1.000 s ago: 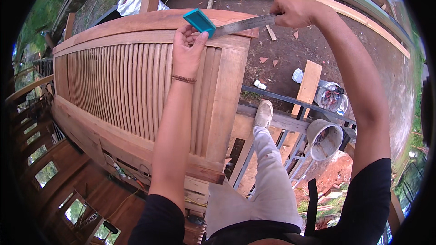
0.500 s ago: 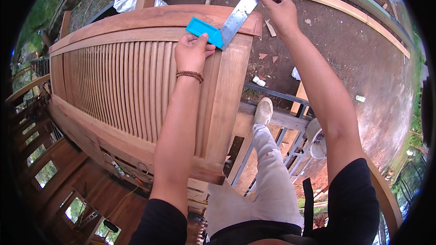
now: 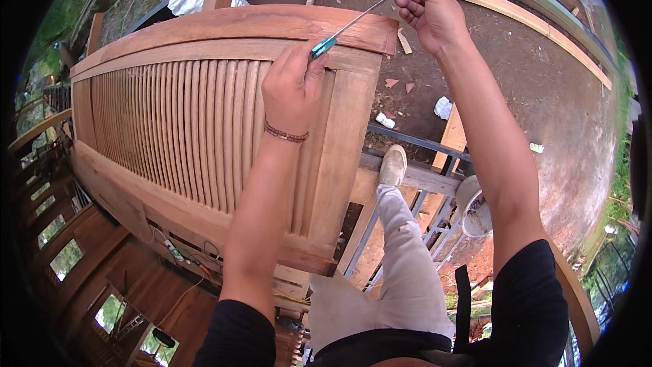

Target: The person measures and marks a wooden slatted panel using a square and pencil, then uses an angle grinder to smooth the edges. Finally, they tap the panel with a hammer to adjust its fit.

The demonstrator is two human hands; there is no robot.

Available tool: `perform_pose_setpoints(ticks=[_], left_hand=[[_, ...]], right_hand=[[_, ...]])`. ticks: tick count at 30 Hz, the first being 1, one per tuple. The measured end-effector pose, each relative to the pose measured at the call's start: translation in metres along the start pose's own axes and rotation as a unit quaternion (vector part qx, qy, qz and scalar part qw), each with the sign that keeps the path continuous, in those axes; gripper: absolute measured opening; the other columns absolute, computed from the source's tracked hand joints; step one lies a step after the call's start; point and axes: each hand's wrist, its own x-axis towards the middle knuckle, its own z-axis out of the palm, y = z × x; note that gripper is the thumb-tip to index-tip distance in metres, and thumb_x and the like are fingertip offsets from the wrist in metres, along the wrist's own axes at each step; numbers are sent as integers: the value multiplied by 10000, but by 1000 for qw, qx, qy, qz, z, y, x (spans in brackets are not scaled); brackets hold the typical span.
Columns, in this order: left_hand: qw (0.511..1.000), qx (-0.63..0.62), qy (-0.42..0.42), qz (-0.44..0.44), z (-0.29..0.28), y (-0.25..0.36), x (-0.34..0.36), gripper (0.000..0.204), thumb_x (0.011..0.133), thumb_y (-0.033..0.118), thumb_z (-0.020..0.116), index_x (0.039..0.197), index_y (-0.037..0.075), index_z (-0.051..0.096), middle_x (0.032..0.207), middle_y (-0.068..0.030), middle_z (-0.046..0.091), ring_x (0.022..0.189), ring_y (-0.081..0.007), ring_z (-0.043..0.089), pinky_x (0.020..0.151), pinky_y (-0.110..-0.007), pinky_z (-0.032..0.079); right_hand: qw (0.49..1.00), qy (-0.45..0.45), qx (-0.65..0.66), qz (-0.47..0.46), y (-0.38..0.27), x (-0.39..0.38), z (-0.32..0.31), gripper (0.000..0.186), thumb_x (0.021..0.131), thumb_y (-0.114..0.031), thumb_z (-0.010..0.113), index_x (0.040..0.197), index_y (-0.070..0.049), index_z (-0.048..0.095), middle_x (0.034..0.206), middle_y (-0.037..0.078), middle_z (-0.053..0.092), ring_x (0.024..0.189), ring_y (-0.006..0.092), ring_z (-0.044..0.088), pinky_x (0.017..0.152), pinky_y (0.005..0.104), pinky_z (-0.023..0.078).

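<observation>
A try square with a teal handle point(image 3: 324, 47) and a long steel blade point(image 3: 370, 11) is held over the far right corner of a slatted wooden panel point(image 3: 350, 105). It is turned so the blade shows nearly edge-on. My left hand point(image 3: 293, 92), with a beaded bracelet on the wrist, is closed around the handle. Out along the blade, my right hand point(image 3: 438, 19) pinches it between thumb and finger, the other fingers curled. A small thin bit shows by those fingertips, too small to name.
Beyond the panel, a long plank point(image 3: 489, 3) lies on the dirt ground among wood scraps. A white bucket point(image 3: 472, 207) stands right of my leg, near a metal frame point(image 3: 424, 141). Power cords point(image 3: 178, 255) and a yellow cable run along the panel's near left side.
The try square has tipped from lying flat across the panel's corner to edge-on above it. My right hand has moved slightly up and right; my left hand has rotated with the handle.
</observation>
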Motion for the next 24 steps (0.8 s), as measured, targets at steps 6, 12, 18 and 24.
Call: perform_pose_setpoints(ticks=[6, 12, 18, 24], left_hand=[[834, -382, 3, -399, 33, -1, -10, 262, 997, 208, 546, 1027, -42, 617, 918, -78, 687, 753, -122, 671, 659, -280, 577], [836, -248, -151, -465, 20, 0, 15, 258, 982, 221, 565, 963, -29, 622, 832, -110, 693, 768, -187, 708, 633, -297, 582], [907, 174, -228, -310, 16, 18, 27, 313, 871, 240, 683, 1069, 7, 616, 991, -139, 690, 828, -320, 686, 740, -414, 553], [968, 157, -159, 109, 16, -14, 9, 696, 765, 147, 715, 1402, 57, 449, 1490, -175, 383, 1377, -341, 367, 1104, -443, 347]], right_hand=[[979, 136, -93, -121, 26, -2, -9, 369, 878, -256, 717, 1035, 33, 551, 909, 107, 630, 758, 148, 645, 649, 261, 528], [995, 88, 27, -49, 48, 14, -18, 258, 932, -193, 645, 1069, 10, 565, 985, 101, 634, 878, 195, 651, 698, 309, 564], [998, 28, 31, -36, 39, 23, -13, 174, 968, -164, 582, 1079, -30, 589, 993, 77, 646, 873, 198, 645, 737, 348, 565], [998, -2, 16, -53, 43, 32, -13, 179, 974, -169, 573, 1080, -27, 596, 979, 78, 657, 844, 196, 654, 720, 340, 567]])
